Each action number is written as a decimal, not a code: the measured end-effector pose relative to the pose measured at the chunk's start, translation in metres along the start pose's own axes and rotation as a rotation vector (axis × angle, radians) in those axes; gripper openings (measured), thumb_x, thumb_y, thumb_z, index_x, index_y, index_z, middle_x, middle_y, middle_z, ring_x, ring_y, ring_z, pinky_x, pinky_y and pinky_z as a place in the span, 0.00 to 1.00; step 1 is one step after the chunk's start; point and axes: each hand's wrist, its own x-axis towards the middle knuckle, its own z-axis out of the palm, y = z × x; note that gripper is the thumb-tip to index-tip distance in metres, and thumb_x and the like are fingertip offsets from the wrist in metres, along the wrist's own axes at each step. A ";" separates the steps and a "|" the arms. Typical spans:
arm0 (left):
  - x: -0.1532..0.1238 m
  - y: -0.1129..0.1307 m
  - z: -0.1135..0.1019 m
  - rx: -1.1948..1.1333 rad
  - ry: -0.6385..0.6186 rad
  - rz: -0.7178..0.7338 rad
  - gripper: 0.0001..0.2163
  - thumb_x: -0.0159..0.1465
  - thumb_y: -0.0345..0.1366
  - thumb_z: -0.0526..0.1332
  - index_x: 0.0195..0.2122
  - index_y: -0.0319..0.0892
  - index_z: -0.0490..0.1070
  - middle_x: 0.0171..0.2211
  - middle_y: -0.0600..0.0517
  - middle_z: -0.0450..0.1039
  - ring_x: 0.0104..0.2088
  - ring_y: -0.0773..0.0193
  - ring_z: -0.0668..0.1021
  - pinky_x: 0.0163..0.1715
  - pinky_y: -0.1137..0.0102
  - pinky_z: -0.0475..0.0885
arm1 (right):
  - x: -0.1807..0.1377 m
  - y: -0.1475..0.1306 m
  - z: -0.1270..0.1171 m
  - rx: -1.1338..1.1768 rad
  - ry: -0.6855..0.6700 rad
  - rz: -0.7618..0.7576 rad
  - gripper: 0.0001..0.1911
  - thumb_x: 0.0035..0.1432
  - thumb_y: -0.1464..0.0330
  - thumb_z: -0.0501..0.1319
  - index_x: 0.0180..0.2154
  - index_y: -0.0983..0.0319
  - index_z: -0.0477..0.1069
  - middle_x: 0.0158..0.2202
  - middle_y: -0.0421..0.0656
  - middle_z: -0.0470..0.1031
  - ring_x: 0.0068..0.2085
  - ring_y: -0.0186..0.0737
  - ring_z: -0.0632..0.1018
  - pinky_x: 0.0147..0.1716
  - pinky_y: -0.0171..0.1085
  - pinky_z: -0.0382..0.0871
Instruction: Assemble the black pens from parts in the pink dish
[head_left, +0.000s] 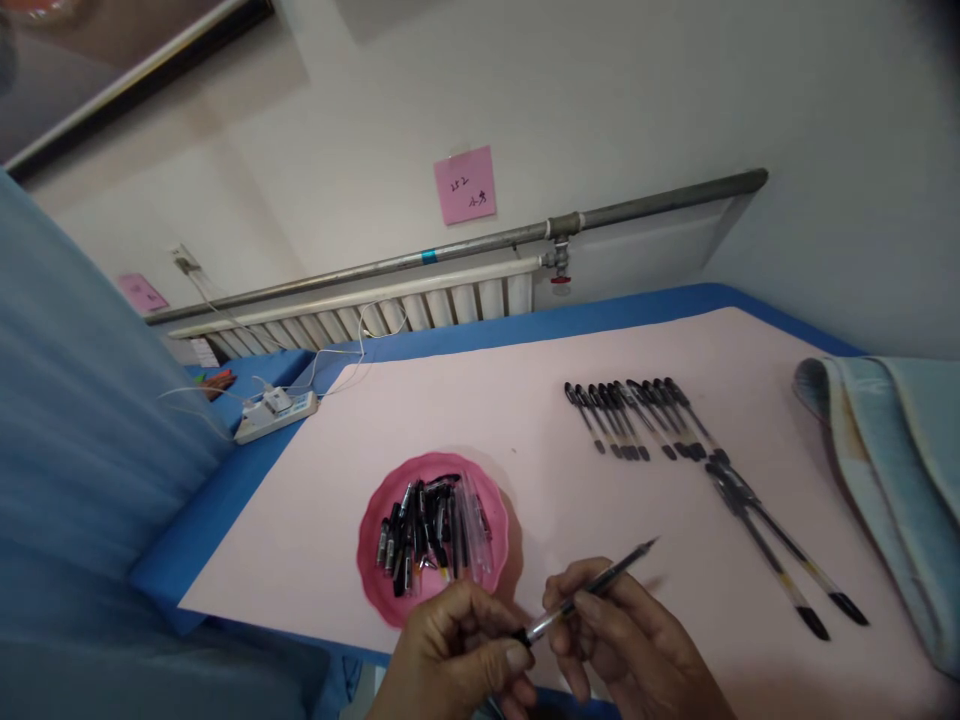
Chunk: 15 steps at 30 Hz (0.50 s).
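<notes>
Between my two hands is a slim pen [624,566] without a cap over its tip, slanting up to the right. My left hand [457,650] pinches its black lower end. Thumb and fingers of my right hand [634,640] close around the barrel nearer the tip. Just beyond my left hand stands a pink scalloped bowl [367,540] holding black caps, clear tubes and other pen parts. To the right, several capped black pens [619,420] lie side by side in a row. Two more pens [784,560] lie below the row's right end, pointing toward the near right.
Pale pink paper [300,500] covers a blue table [180,540]. A folded light-blue cloth [877,480] lies on the right. At the back left is a power strip [277,418] with cords. A blue curtain [90,480] hangs left; a radiator [450,303] and pipe [660,205] line the wall.
</notes>
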 end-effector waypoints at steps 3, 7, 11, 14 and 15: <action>0.001 -0.001 0.002 -0.032 0.013 0.002 0.14 0.47 0.41 0.73 0.27 0.38 0.72 0.18 0.55 0.75 0.19 0.69 0.77 0.20 0.74 0.71 | -0.001 -0.001 -0.001 -0.062 -0.015 -0.007 0.09 0.52 0.60 0.67 0.31 0.59 0.75 0.22 0.39 0.75 0.24 0.36 0.73 0.19 0.32 0.66; 0.001 -0.003 0.003 -0.042 0.038 -0.016 0.15 0.46 0.41 0.73 0.26 0.38 0.71 0.17 0.54 0.75 0.18 0.68 0.76 0.20 0.74 0.70 | -0.002 -0.002 -0.001 -0.146 -0.023 -0.026 0.12 0.53 0.58 0.65 0.32 0.60 0.74 0.22 0.40 0.75 0.24 0.37 0.73 0.20 0.33 0.66; 0.000 -0.009 0.005 0.126 0.125 0.102 0.13 0.51 0.44 0.69 0.26 0.40 0.71 0.18 0.54 0.75 0.19 0.67 0.74 0.23 0.72 0.68 | -0.001 0.001 0.002 -0.124 0.000 -0.043 0.12 0.53 0.58 0.66 0.30 0.61 0.73 0.21 0.39 0.74 0.22 0.35 0.71 0.18 0.31 0.64; 0.001 -0.014 0.007 0.405 0.222 0.376 0.09 0.55 0.41 0.66 0.25 0.41 0.73 0.23 0.53 0.73 0.25 0.68 0.73 0.28 0.72 0.67 | 0.000 0.002 0.003 -0.091 0.046 -0.029 0.13 0.53 0.59 0.66 0.26 0.61 0.70 0.19 0.37 0.72 0.20 0.32 0.69 0.16 0.29 0.61; 0.001 -0.014 0.008 0.446 0.240 0.446 0.08 0.54 0.40 0.66 0.25 0.41 0.73 0.25 0.53 0.73 0.27 0.67 0.73 0.30 0.72 0.67 | 0.001 0.003 0.004 -0.083 0.061 -0.014 0.13 0.53 0.59 0.66 0.26 0.61 0.70 0.19 0.37 0.72 0.19 0.32 0.69 0.15 0.29 0.60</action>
